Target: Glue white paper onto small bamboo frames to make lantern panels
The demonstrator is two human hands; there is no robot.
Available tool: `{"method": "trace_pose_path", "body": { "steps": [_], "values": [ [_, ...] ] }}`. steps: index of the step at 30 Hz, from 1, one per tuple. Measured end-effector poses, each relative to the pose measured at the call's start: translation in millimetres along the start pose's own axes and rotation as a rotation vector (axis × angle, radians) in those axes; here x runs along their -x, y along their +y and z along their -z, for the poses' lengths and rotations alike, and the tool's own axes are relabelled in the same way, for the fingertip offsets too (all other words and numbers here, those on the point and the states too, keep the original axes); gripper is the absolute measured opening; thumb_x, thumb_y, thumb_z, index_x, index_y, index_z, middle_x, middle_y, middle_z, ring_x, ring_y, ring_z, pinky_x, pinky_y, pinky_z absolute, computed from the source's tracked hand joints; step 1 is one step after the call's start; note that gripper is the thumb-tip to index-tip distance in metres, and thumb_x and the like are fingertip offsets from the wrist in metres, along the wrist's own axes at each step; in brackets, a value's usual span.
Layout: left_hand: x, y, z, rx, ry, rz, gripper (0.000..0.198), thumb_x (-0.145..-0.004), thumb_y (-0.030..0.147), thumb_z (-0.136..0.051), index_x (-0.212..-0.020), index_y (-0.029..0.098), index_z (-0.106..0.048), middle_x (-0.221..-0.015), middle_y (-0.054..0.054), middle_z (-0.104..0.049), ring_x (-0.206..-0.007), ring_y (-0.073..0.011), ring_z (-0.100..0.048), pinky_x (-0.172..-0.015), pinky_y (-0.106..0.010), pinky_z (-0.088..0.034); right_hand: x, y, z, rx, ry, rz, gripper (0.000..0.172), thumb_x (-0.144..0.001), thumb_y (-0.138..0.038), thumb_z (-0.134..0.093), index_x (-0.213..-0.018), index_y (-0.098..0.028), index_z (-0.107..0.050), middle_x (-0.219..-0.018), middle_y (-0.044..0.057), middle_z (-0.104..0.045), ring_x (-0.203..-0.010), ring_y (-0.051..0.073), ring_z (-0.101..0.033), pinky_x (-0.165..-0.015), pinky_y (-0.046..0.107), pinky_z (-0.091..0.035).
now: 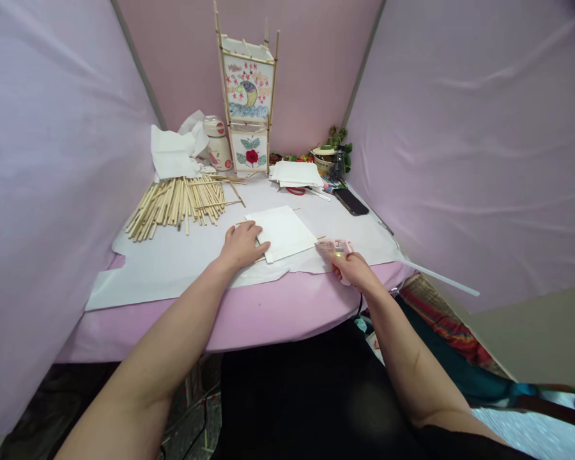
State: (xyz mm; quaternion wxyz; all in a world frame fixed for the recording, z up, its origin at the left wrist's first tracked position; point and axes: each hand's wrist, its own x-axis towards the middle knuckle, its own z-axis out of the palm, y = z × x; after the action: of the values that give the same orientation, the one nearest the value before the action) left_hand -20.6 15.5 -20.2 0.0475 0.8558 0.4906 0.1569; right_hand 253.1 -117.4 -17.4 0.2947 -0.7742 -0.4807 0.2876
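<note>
My left hand [242, 245] rests palm down on the near left corner of a white paper square [283, 231], fingers stretched flat over a thin wooden stick under its edge. My right hand [352, 267] is closed around a pink glue gun [334, 246], whose nozzle points left toward the paper's near right corner. Both lie on a large white sheet [172, 262] spread over the pink table [268, 313].
A heap of wooden sticks [177, 201] lies at the left. At the back stand a painted paper lantern [248, 96], a white jar [218, 144], crumpled tissue [175, 150], a paper stack [296, 174], red scissors [296, 190], a phone [351, 201] and a plant [338, 137]. Pink fabric walls enclose the table.
</note>
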Motion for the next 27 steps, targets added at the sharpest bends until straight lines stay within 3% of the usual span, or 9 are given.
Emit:
{"method": "trace_pose_path", "body": {
  "steps": [11,27],
  "values": [
    [-1,-1,-1.5,0.004,-0.013,0.008,0.049,-0.086,0.051,-0.047,-0.123,0.02,-0.058,-0.142,-0.011,-0.047,-0.132,-0.0283,-0.04,-0.113,-0.05,-0.023,-3,7,3,-0.019,0.023,-0.039,0.051,-0.081,-0.061,-0.056,-0.053,-0.018,-0.058,-0.051,0.006,-0.062,-0.045,0.015,-0.056,-0.043,0.023,-0.043],
    [0,0,0.9,0.004,-0.015,0.011,0.048,-0.086,0.051,-0.047,-0.122,0.021,-0.058,-0.142,-0.012,-0.047,-0.131,-0.0282,-0.042,-0.112,-0.049,-0.023,-4,-13,5,-0.066,-0.003,0.021,0.045,-0.082,-0.056,-0.055,-0.059,-0.018,-0.059,-0.052,0.004,-0.058,-0.044,0.014,-0.054,-0.044,0.024,-0.042]
  ]
}}
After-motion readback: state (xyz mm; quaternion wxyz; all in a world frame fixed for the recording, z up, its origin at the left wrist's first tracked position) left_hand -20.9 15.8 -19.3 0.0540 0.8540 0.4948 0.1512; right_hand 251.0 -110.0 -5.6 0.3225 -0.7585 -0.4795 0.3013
